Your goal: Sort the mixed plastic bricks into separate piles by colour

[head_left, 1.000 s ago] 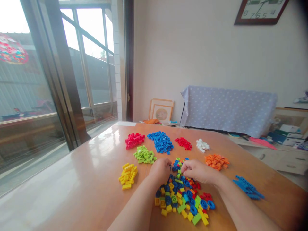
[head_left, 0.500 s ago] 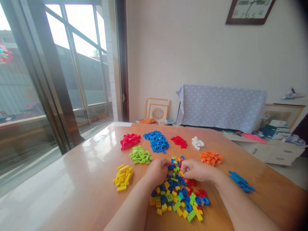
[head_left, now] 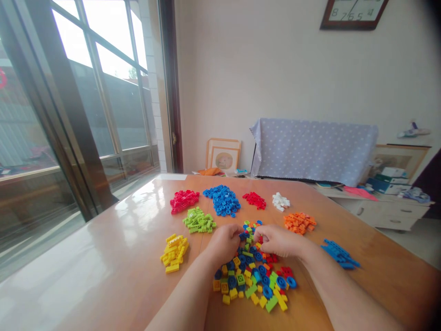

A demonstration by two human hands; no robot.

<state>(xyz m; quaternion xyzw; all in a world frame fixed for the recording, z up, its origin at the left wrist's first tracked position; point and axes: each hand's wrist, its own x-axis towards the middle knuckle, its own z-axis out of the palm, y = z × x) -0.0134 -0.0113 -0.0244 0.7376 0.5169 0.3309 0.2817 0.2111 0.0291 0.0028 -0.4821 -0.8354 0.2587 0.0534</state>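
Observation:
A mixed heap of toy building bricks (head_left: 253, 278) in blue, yellow, green, red and orange lies in front of me on the brown table (head_left: 113, 271). My left hand (head_left: 225, 242) is at the heap's far left edge, its fingers curled inward; whatever they hold is hidden. Across from it, my right hand (head_left: 275, 240) reaches over the far right part of the heap. Its fingers are bent and drawn together among the bricks, and I cannot make out what is in them. A small gap with green and blue pieces separates the two hands.
Around the heap lie single-colour piles: yellow bricks (head_left: 174, 252), green bricks (head_left: 199, 220), pinkish-red bricks (head_left: 184, 201), blue round pieces (head_left: 223, 201), red bricks (head_left: 254, 200), white bricks (head_left: 280, 201), orange bricks (head_left: 299, 223) and long blue bricks (head_left: 339, 253).
The whole view has shifted slightly. My right hand has moved a little left over the heap, its fingers less tightly curled; my left hand stays nearly in place.

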